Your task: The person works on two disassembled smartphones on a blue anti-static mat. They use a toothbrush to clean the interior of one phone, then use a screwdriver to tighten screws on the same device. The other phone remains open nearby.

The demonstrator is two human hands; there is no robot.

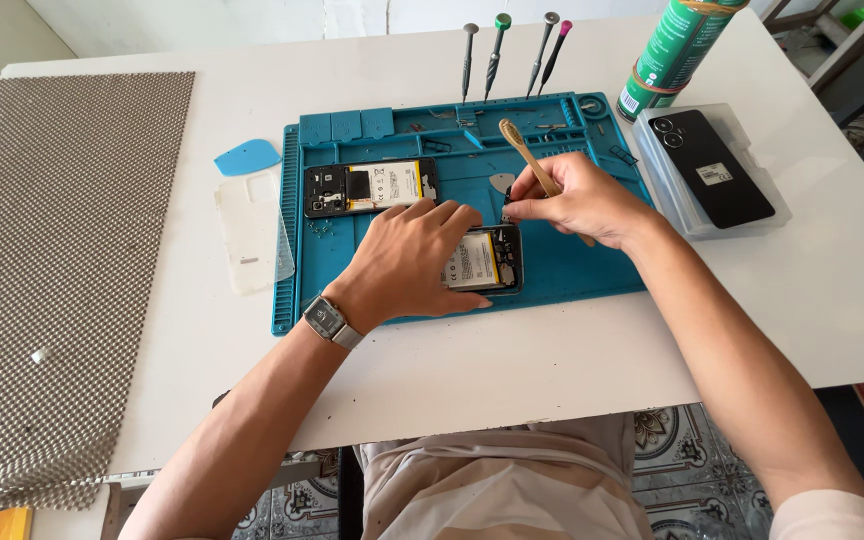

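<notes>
Opened phone (484, 260), the 1 under both hands, lies near the front edge of the blue repair mat (592, 270) on the white tabletop (552, 350), its yellow-labelled battery facing up. Far left on the tabletop lies a grey mesh mat (62, 260). Next comes a clear phone case (250, 232) lying flat, touching the mat's left edge, with a blue plastic pick (247, 156) just behind it. On the mat's rear half lies a second opened phone (370, 187), also battery up, well apart from the first. The left hand (407, 262), with a grey wristwatch (330, 321) on its wrist, lies palm down over the left part of the opened phone, its grip flat and pressed onto it. Behind the mat 4 screwdrivers (508, 55) stand upright in a row. The right hand (577, 200) hovers over the phone's top right corner, its grip pinched around a wooden-handled brush (529, 157) that slants up and back; the brush's working end is hidden by the fingers. Right of the mat stands a green spray can (674, 52), and in front of it a black phone back (710, 166) rests in a clear tray (772, 212).
</notes>
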